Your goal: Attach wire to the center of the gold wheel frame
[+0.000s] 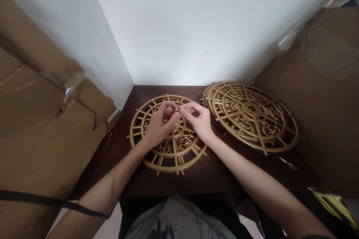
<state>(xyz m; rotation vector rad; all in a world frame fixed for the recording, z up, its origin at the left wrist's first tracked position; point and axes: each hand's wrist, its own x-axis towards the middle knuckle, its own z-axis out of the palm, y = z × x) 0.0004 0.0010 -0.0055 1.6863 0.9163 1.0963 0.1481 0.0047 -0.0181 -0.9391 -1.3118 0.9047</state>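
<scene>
Two bare hands are working close together here, and one small red piece (175, 111) is sitting between them, above the openwork of the nearer gold disc (177, 160). Your left hand (161, 125) is pinching that red piece between thumb and forefinger. Your right hand (199, 118) is bringing its thumb and forefinger together right beside the piece's far end; what they are pinching is too small to tell. The nearer disc is lying flat on the one dark table (213, 181), and its layers are hard to count. Over to your right, a stack of gold discs (249, 109) is leaning outward; at least two are showing, but you can't be sure of the total. One yellow wire (275, 126) is curling across its top. Two cardboard boxes are flanking you, one left box (36, 127) and one right box (316, 82).
</scene>
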